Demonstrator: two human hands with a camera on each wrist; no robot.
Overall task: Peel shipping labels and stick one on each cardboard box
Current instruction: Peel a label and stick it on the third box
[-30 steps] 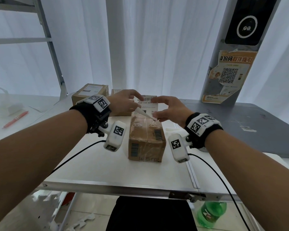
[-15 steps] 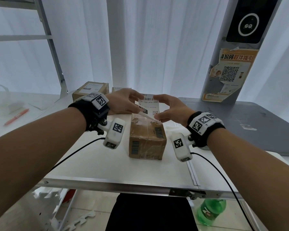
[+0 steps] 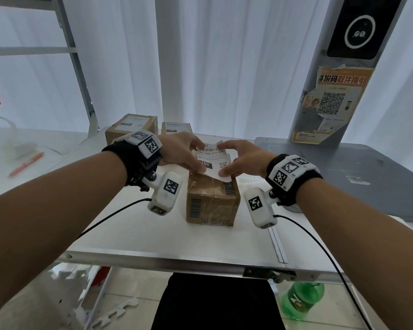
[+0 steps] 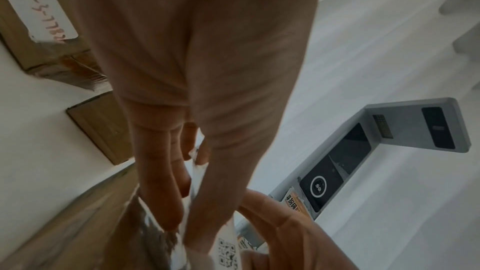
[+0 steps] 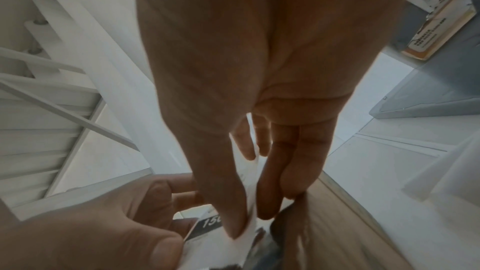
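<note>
A brown taped cardboard box (image 3: 212, 201) stands in the middle of the white table (image 3: 134, 234). Just above its far end, both hands hold a white shipping label (image 3: 211, 160) with a barcode, "150" and a QR code, printed face up and tilted toward me. My left hand (image 3: 199, 158) pinches its left edge and my right hand (image 3: 222, 160) pinches its right edge. In the left wrist view, fingers (image 4: 166, 192) and thumb clamp the label (image 4: 226, 252). In the right wrist view, the thumb (image 5: 228, 202) presses the label (image 5: 249, 231) above the box (image 5: 337, 233).
Two labelled boxes (image 3: 131, 127) (image 3: 177, 128) sit at the table's far edge. A red pen (image 3: 26, 164) lies on the left surface. A grey table (image 3: 343, 175) with a kiosk post and poster (image 3: 332, 106) is at the right. A green bottle (image 3: 303, 298) stands below.
The label, nearly edge-on a second ago, has turned so that its printed face shows. Both hands now hold it by its side edges over the box's far end.
</note>
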